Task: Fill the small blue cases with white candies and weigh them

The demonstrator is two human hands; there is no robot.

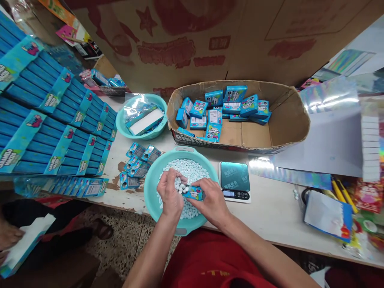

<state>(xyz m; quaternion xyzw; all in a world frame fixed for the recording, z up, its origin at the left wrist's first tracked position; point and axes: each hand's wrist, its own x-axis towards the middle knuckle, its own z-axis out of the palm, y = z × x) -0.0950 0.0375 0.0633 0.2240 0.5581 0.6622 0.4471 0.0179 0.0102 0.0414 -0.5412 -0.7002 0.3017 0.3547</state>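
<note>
Over a turquoise basin (150, 200) full of small white candies (192, 166), my left hand (171, 191) is closed around several of the candies. They bunch between its fingers at the end of a small blue candy box (194, 193). My right hand (214, 200) grips that box from the right, lying it nearly level with its printed side up. Whether candies are inside the box is hidden. Just right of the basin sits a digital scale (235, 177) with nothing on its plate. Several blue boxes (138, 168) with open ends lie left of the basin.
Behind the basin, a cut-down cardboard box (285, 116) holds several blue boxes. A second turquoise basin (163, 120) holds plastic and packaging. Stacked display cartons (57, 132) rise at left. Another person's hand (9, 236) holds a carton at lower left. Papers and colourful packets (369, 196) lie right.
</note>
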